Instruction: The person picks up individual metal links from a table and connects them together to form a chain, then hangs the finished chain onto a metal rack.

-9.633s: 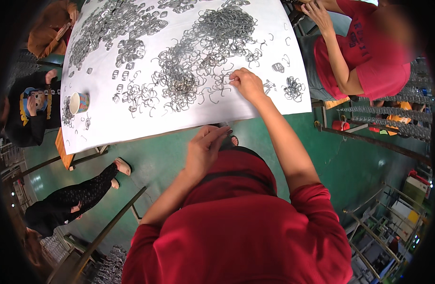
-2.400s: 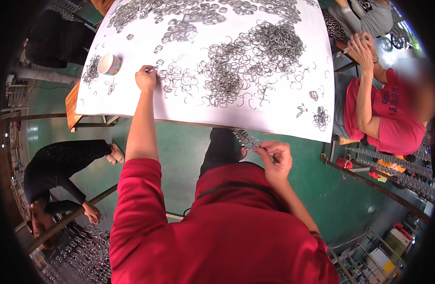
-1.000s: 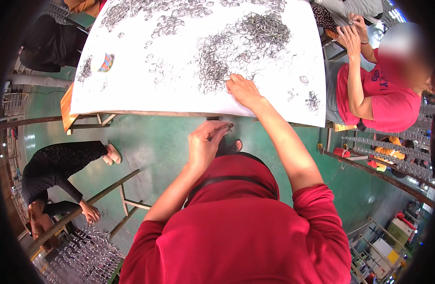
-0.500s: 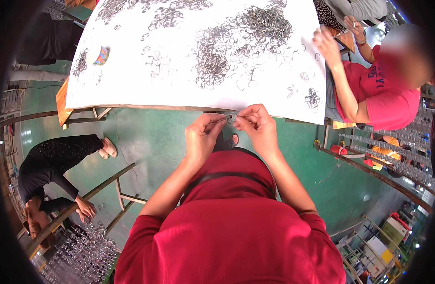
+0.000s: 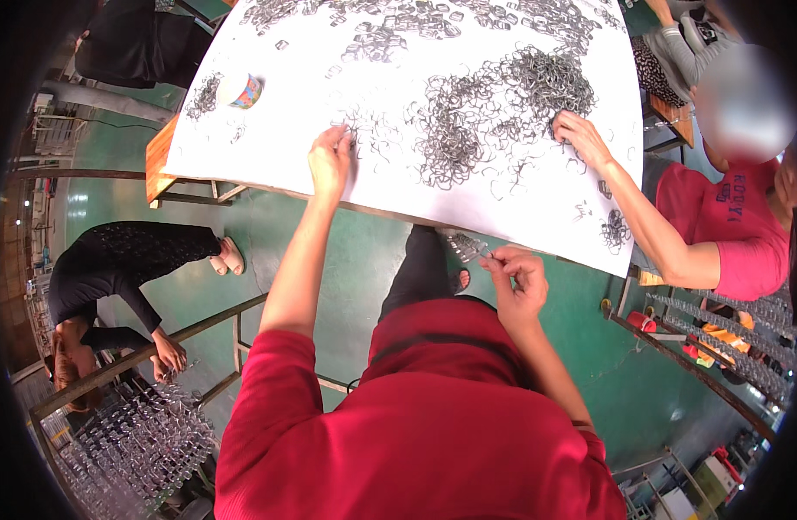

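From afar I see the right hand [image 5: 520, 284] pinching a metal-link strand [image 5: 465, 248]; the left hand [image 5: 331, 163] is beside scattered wire hooks [image 5: 377, 130]; whether its fingers grip any, I cannot tell.

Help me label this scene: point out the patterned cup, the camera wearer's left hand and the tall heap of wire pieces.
Patterned cup [image 5: 249, 94], head view: coloured outer wall.
Left hand [image 5: 331, 161], head view: back of the hand.
Heap of wire pieces [image 5: 551, 76], head view: its middle.
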The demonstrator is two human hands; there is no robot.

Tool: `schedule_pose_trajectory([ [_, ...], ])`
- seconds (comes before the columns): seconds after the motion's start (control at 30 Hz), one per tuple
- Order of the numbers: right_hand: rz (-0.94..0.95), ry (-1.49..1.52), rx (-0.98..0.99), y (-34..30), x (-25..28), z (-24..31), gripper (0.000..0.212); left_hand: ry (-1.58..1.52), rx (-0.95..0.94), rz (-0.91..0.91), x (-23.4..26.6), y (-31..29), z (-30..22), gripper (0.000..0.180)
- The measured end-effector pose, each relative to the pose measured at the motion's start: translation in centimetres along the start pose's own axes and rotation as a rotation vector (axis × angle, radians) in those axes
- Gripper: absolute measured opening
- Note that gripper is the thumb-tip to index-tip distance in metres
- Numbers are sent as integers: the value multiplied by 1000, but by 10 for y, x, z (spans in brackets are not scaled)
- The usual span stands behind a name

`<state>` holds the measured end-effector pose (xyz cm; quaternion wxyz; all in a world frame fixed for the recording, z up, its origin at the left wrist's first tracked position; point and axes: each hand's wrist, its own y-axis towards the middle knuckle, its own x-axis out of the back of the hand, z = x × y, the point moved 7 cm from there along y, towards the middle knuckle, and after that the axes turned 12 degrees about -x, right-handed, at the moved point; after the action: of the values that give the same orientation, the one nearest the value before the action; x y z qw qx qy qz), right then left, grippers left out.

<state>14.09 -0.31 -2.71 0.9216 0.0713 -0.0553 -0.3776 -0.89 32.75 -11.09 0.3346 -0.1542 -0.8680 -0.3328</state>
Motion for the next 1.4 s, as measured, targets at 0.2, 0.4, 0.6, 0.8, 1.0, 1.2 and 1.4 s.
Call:
schedule_pose_trajectory([
  [0.2, -7, -79, -17, -4, 7, -4, 22, 356, -322, 237, -38, 40, 52, 28],
  [0.4, -28, -152, 2, -4, 13, 0, 21, -6, -133, -44, -9, 55, 0, 22],
  [0.6, -42, -87, -76, -4, 16, -16, 17, -654, 90, 446, -17, -54, -173, 17],
  [0.8, -55, -150, -162, -1, 13, -17, 16, -798, 94, 438, -5, -86, -235, 17],
  [1.0, 42, -199, -158, 5, 11, -21, 13, -703, 24, 439, 0, -88, -231, 20],
  [1.2, 13, -598, -112, 74, 33, -65, 8, -693, 51, 418, 2, -95, -228, 19],
  [1.4, 324, -983, -135, 156, 4, -127, 10, -725, 88, 412, 2, -99, -231, 19],
])
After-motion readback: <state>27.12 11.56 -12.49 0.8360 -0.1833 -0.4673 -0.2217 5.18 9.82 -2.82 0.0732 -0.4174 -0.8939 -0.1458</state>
